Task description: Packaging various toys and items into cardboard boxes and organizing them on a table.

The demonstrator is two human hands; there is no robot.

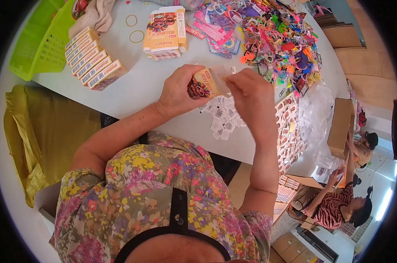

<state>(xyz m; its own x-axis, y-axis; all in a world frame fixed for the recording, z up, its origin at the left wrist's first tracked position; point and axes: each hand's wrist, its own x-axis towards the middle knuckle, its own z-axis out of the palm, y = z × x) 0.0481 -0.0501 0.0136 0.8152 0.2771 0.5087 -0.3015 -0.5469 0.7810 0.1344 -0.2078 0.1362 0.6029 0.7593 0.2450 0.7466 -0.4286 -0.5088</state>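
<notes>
Over the near part of the pale surface [137, 79], holding a small orange box [202, 83] in the left hand [178, 87], with fingers closed around its sides, probably to keep it steady and its pale end free. Holding the right hand [252, 90] at this end, from 3 o'clock, with fingers brought narrow together; cannot tell whether gripping something between them. Counting from the box, seeing at 5 o'clock a heap of small white packets [224, 116], close under the hands, perhaps for easy reach. Noting at 4 o'clock many small picture pieces [285, 144], laid close together, and at 2 o'clock a large pile of coloured trinkets [279, 44]. Finding at 11 o'clock a stack of orange boxes [164, 30], and toward 9 o'clock a row of similar boxes [95, 63], set side by side, maybe to save space.
</notes>
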